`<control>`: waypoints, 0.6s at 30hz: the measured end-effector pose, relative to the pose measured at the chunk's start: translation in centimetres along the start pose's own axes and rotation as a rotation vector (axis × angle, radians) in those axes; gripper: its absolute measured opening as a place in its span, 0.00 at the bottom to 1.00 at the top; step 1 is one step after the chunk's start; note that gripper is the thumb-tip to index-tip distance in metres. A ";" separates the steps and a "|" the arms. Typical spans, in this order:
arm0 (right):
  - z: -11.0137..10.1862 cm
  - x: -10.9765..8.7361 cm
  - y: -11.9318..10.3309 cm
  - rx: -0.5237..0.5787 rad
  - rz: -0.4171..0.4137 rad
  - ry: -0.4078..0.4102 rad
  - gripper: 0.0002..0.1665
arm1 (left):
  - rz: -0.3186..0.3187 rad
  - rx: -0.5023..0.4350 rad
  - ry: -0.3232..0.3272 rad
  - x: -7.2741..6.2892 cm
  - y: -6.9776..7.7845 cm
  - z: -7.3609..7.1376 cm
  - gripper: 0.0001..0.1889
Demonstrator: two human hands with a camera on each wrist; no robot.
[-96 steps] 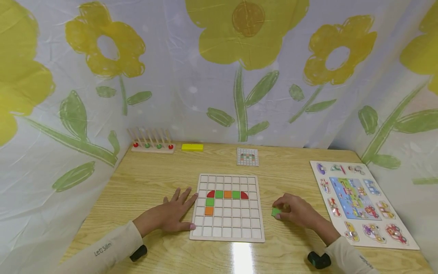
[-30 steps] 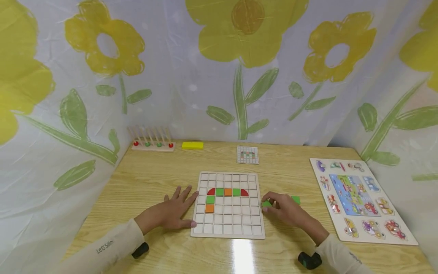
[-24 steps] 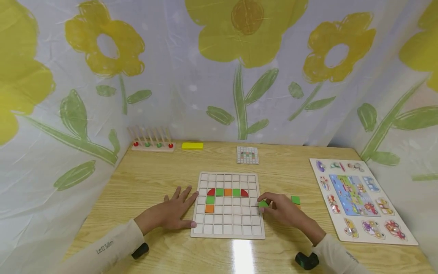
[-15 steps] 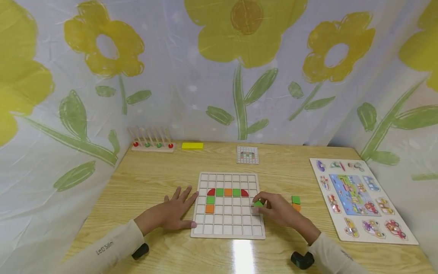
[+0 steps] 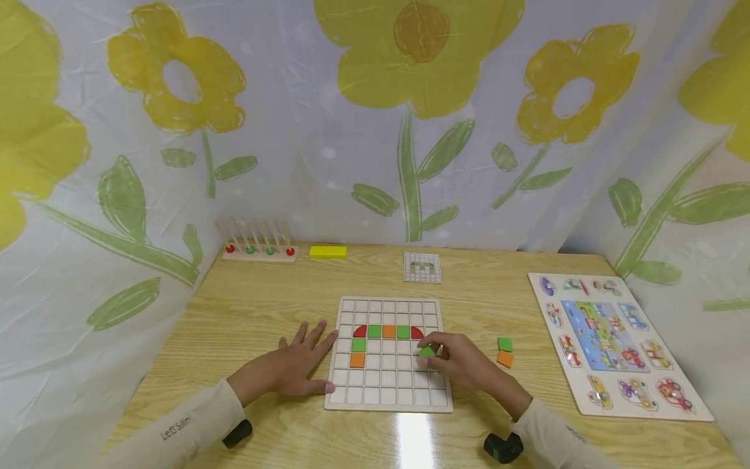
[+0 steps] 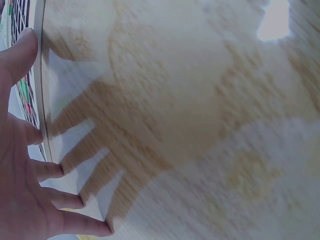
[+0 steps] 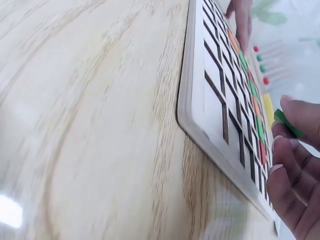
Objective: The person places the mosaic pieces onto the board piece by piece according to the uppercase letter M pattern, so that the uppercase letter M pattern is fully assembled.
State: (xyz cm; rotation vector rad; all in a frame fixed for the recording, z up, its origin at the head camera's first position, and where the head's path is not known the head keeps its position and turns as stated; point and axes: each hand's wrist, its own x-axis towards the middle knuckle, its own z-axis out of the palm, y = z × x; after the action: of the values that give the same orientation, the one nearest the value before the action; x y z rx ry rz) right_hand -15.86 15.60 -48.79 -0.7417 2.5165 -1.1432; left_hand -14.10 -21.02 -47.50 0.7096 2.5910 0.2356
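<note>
A white grid board [image 5: 388, 395] lies on the table, holding red quarter-round, green and orange square tiles in some cells. My right hand [image 5: 463, 361] is over the board's right side and pinches a green tile [image 5: 426, 352] between thumb and fingers, just below the right red piece [image 5: 416, 333]. In the right wrist view the green tile [image 7: 287, 123] is tilted between thumb and fingertip. My left hand [image 5: 293, 366] lies with fingers spread on the table, its thumb and a fingertip touching the board's left edge. Nothing is held in the left hand [image 6: 30, 175].
A loose green tile [image 5: 504, 344] and an orange tile [image 5: 505, 358] lie right of the board. Behind it is a pattern card [image 5: 422, 268]. A yellow block [image 5: 328, 252] and peg rack [image 5: 260, 255] stand at the back left, a picture puzzle [image 5: 621, 391] at right.
My right hand has carried the green tile leftward from the table onto the board's right columns, uncovering the loose green and orange tiles. The left hand stays in place.
</note>
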 end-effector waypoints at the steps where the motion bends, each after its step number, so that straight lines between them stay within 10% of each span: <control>1: 0.1 0.1 0.0 0.001 -0.003 -0.003 0.16 | -0.002 0.001 0.000 0.0 0.0 0.0 0.53; 18: 0.6 1.3 -1.1 0.004 -0.016 -0.049 0.18 | 0.000 0.001 0.006 0.2 -0.2 0.3 0.54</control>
State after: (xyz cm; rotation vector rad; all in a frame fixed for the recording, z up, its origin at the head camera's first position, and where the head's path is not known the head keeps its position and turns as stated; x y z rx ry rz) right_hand -16.26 13.87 -48.40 -0.7811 2.4712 -1.1213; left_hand -14.16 -21.10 -47.92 0.7102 2.5968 0.2370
